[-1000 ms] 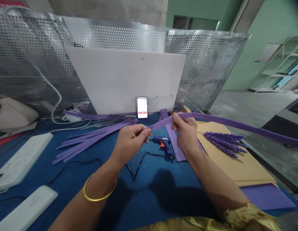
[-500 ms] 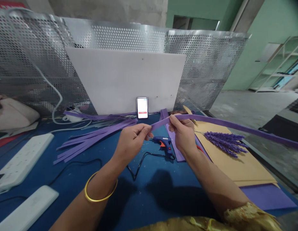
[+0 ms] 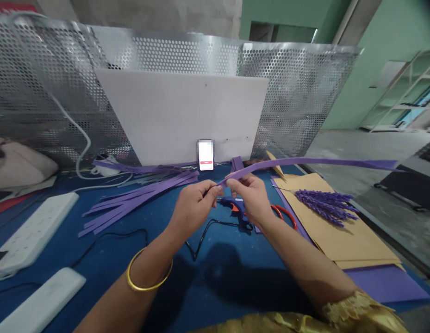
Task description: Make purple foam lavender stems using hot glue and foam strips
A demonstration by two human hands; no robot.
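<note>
The left hand (image 3: 194, 206) is pinching one end of a long purple strip (image 3: 305, 161), and the right hand (image 3: 251, 196) is pinching it just beside. The rest is reaching out to the right, with its far end in the air. Other purple strips (image 3: 141, 198) are lying ready cut on the blue table (image 3: 110, 263). The held strip is looking barely worked: most is staying loose, and I cannot tell if its pinched end is folding. The glue gun (image 3: 237, 208) is lying unheld.
</note>
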